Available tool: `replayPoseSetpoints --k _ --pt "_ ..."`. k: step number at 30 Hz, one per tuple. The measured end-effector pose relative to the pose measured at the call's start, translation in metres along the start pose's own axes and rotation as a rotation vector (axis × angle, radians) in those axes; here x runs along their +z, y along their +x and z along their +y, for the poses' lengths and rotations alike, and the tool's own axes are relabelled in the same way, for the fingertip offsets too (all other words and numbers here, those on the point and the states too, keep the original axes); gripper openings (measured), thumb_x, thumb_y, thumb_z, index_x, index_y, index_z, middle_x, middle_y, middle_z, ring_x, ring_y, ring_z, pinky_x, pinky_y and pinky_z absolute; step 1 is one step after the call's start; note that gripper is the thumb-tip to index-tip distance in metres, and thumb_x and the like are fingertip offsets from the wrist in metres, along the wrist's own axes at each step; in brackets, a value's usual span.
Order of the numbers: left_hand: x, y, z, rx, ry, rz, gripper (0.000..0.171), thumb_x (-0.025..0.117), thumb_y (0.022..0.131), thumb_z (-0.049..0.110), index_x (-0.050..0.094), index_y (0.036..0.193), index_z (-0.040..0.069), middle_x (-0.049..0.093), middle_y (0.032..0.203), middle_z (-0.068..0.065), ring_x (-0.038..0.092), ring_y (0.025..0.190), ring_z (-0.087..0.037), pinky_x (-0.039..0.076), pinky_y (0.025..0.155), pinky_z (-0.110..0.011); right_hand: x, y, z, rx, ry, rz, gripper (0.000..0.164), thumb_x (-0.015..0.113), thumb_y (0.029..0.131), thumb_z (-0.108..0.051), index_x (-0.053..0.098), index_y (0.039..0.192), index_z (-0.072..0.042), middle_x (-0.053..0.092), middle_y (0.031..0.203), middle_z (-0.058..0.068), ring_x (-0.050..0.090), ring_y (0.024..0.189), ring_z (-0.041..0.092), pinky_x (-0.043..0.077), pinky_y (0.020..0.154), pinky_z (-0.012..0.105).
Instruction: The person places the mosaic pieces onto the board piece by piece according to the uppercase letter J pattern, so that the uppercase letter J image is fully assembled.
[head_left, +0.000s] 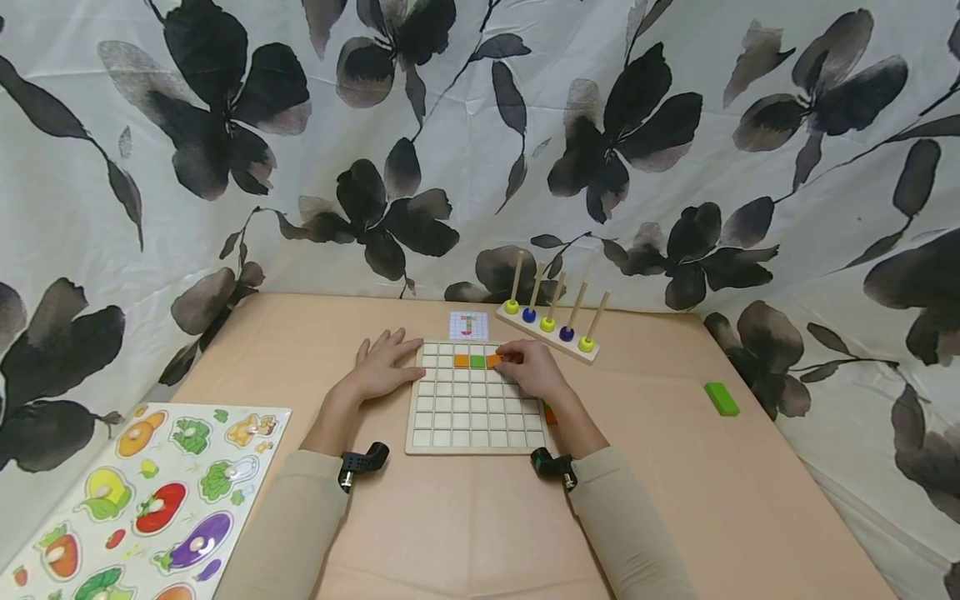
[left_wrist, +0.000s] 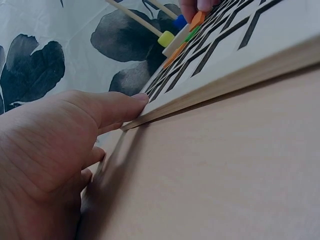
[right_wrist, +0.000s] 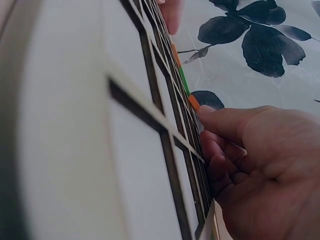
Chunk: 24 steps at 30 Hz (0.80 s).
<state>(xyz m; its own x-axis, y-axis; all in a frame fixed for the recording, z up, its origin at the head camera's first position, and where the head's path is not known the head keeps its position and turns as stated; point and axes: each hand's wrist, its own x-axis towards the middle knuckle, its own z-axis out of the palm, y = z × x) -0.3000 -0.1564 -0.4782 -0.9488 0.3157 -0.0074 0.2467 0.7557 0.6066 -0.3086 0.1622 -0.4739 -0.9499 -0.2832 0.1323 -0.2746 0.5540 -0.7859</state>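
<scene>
A cream grid board (head_left: 442, 437) lies on the table in front of me. In its upper rows an orange tile (head_left: 461, 361) and a green tile (head_left: 477, 362) sit side by side. My right hand (head_left: 534, 369) pinches a second orange tile (head_left: 492, 361) at the right end of that row; in the right wrist view the thumb tip meets this tile's end and the other fingers are curled. At the board's left edge rests my left hand (head_left: 386, 367), fingers spread, its thumb on the rim in the left wrist view.
Behind the board lies a small pattern card (head_left: 468, 325). A peg stand (head_left: 551, 329) with yellow and blue beads is at back right. More orange (head_left: 551, 414) shows beside my right wrist. A green block (head_left: 722, 399) lies far right, a vegetable picture board (head_left: 187, 467) at left.
</scene>
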Motion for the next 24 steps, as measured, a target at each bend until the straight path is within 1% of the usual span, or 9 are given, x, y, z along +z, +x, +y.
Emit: replayPoseSetpoints --k 6,13,17,24 --pt "-0.0006 0.0001 0.0006 0.003 -0.003 0.004 0.069 0.064 0.1 0.043 0.044 0.159 0.013 0.017 0.173 -0.023 0.003 0.161 -0.047 -0.01 0.125 -0.066 -0.0014 -0.0013 -0.0031 0.004 -0.013 -0.002 0.03 0.075 0.095 -0.007 0.073 0.123 0.004 0.071 0.105 0.015 0.06 0.086 0.02 0.049 0.073 0.026" --pt "0.0014 -0.0003 0.0007 0.004 0.001 0.002 0.07 0.064 0.1 0.044 0.044 0.159 0.013 0.017 0.173 -0.023 0.003 0.161 -0.047 -0.01 0.125 -0.066 -0.0019 -0.0024 -0.001 0.021 -0.02 0.006 0.029 0.074 0.096 -0.007 0.073 0.123 0.003 0.072 0.106 0.015 0.063 0.09 0.022 0.051 0.076 0.027" --pt "0.0023 -0.0006 0.0001 0.004 0.007 0.005 0.07 0.064 0.099 0.044 0.045 0.159 0.013 0.017 0.172 -0.023 0.004 0.161 -0.048 -0.01 0.125 -0.066 -0.0009 -0.002 0.001 0.014 -0.02 0.003 0.029 0.074 0.096 -0.008 0.074 0.123 0.003 0.072 0.105 0.014 0.064 0.09 0.021 0.052 0.076 0.027" --pt "0.0013 0.0 -0.0001 0.004 0.012 0.011 0.07 0.064 0.099 0.044 0.045 0.159 0.014 0.018 0.173 -0.023 0.004 0.161 -0.047 -0.01 0.125 -0.066 0.0002 0.0003 0.001 0.009 -0.056 0.013 0.028 0.076 0.095 -0.009 0.075 0.121 0.001 0.071 0.103 0.012 0.062 0.088 0.02 0.051 0.076 0.027"
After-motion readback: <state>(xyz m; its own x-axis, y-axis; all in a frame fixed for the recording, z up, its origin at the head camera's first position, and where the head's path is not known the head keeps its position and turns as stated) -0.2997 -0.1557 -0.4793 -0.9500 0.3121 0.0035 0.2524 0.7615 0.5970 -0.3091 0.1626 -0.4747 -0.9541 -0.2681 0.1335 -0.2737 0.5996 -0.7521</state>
